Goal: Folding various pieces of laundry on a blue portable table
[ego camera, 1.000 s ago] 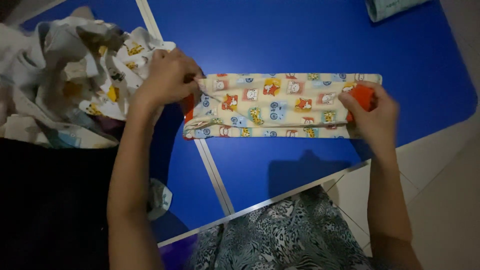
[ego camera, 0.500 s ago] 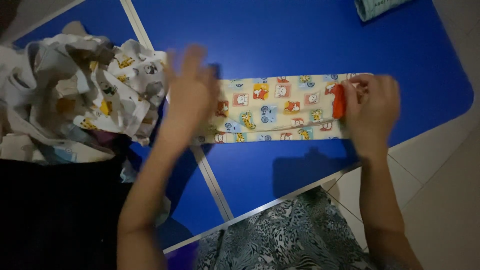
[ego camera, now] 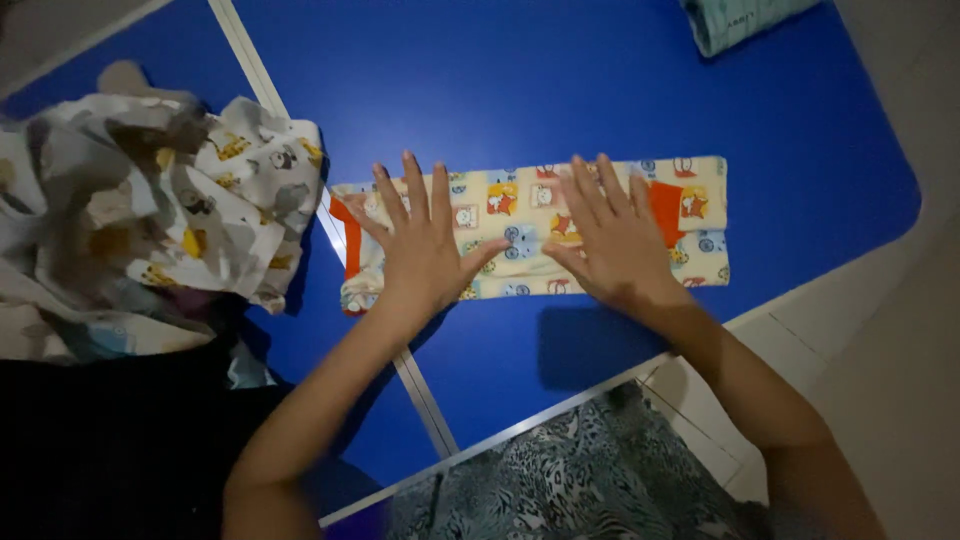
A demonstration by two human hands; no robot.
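Folded cartoon-print cloth (ego camera: 520,215) with orange trim, flat on the blue table (ego camera: 560,90); left hand (ego camera: 425,250) and right hand (ego camera: 615,240) press it, fingers spread. Teal packet (ego camera: 740,18) at far edge.
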